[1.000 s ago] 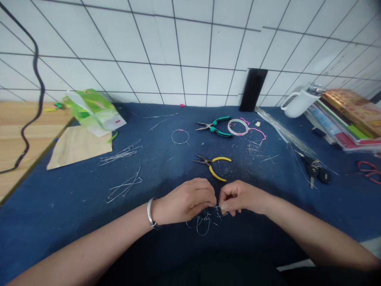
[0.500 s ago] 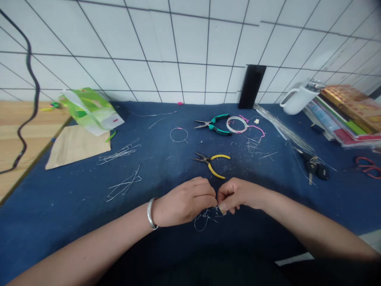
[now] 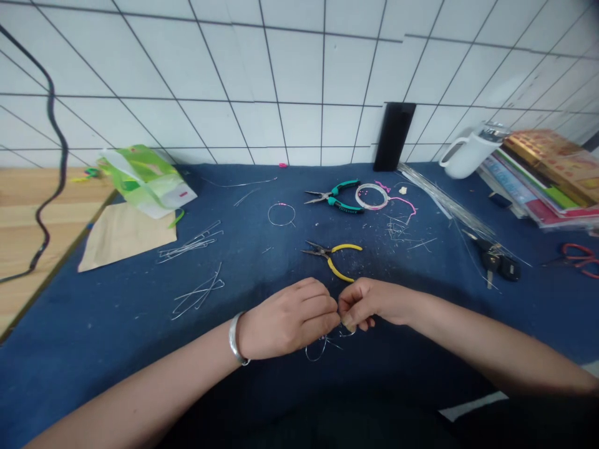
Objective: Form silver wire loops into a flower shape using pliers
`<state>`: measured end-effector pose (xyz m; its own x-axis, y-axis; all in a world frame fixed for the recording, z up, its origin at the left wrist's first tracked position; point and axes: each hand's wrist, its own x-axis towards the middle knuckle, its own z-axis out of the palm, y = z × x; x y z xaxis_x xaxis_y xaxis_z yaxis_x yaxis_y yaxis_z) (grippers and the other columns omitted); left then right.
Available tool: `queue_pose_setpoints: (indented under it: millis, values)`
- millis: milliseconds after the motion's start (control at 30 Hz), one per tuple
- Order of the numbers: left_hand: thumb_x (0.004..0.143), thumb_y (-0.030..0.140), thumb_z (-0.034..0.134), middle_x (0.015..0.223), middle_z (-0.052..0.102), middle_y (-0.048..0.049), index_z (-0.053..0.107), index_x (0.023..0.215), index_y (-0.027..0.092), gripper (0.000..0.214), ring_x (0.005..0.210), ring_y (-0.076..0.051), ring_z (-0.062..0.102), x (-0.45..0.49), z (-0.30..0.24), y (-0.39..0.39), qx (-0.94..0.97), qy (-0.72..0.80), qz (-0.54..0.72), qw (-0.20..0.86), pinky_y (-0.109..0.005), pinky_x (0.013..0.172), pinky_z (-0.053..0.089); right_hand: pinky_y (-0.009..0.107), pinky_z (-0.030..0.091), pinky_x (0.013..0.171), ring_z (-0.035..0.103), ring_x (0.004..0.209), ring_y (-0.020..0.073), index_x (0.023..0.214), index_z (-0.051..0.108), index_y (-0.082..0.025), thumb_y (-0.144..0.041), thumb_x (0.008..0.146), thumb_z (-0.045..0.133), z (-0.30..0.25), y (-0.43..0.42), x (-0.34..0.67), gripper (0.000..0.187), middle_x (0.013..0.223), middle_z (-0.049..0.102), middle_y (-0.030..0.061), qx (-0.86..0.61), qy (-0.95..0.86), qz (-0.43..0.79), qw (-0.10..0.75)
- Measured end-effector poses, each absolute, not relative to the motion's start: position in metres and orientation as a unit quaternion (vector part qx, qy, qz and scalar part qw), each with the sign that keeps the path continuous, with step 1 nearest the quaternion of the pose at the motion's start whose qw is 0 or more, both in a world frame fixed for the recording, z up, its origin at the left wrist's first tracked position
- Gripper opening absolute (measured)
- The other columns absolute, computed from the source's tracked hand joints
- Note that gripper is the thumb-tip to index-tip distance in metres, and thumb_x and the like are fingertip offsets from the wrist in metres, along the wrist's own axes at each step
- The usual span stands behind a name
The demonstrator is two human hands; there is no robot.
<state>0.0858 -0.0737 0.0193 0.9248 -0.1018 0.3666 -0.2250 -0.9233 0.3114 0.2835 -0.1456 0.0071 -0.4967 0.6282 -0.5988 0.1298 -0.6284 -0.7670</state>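
Observation:
My left hand [image 3: 294, 318], with a silver bangle [image 3: 235, 340] at the wrist, is closed on a thin piece of silver wire [image 3: 316, 358] bent into loops. Close beside it my right hand [image 3: 365, 304] pinches the same wirework between thumb and forefinger. Loops and loose ends hang below both hands; the fingers hide the part being held. Just beyond the hands lie yellow-handled pliers [image 3: 345, 247], jaws to the left. Farther back are teal-handled pliers [image 3: 346, 207] and a wire ring [image 3: 281, 223] with a bit of pink on it.
Bent wires [image 3: 191, 242] lie at left near a green package [image 3: 145, 178]. To the right are a white coil [image 3: 359, 198] with pink cord, a wire bundle [image 3: 444, 199], keys [image 3: 490, 265], red-handled scissors [image 3: 580, 255], a white mug [image 3: 463, 159] and stacked books [image 3: 552, 168]. A black phone-like slab [image 3: 394, 137] leans on the tiles.
Both hands stay together on the wirework with only slight finger movement; the right has shifted a little left. The whole view has tilted slightly. Nothing on the table has been moved.

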Motion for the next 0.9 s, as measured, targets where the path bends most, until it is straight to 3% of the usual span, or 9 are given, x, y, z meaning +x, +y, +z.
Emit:
queue_pose_setpoints:
  millis: [333, 667, 900]
  values:
    - [0.084, 0.009, 0.046, 0.084, 0.061, -0.0071, 0.057, 0.096, 0.012, 0.016, 0.078, -0.018, 0.052, 0.0856, 0.0170, -0.0746, 0.967, -0.063, 0.183, 0.165, -0.035, 0.071, 0.046, 0.016, 0.029, 0.043, 0.038, 0.042, 0.0034, 0.059, 0.051, -0.015, -0.011, 0.060, 0.053, 0.0106, -0.1443, 0.2798, 0.005, 0.050, 0.048, -0.0063, -0.476, -0.378, 0.772, 0.187]
    - [0.085, 0.010, 0.045, 0.081, 0.061, -0.0077, 0.057, 0.091, 0.013, 0.013, 0.078, -0.018, 0.055, 0.0867, 0.0158, -0.0780, 0.966, -0.026, 0.189, 0.176, -0.034, 0.070, 0.049, 0.017, 0.023, 0.041, 0.033, 0.043, 0.0041, 0.060, 0.045, -0.016, -0.013, 0.061, 0.048, 0.0049, -0.1482, 0.2774, 0.004, 0.050, 0.040, -0.0067, -0.470, -0.367, 0.771, 0.222]
    - [0.086, 0.012, 0.044, 0.089, 0.059, -0.0088, 0.057, 0.096, 0.013, 0.016, 0.084, -0.017, 0.054, 0.0866, 0.0220, -0.0737, 0.955, -0.011, 0.127, 0.269, -0.033, 0.076, 0.047, 0.017, 0.023, 0.040, 0.031, 0.041, 0.0037, 0.059, 0.044, -0.016, -0.012, 0.060, 0.048, 0.0049, -0.1483, 0.2761, 0.006, 0.048, 0.039, -0.0075, -0.472, -0.368, 0.769, 0.224]
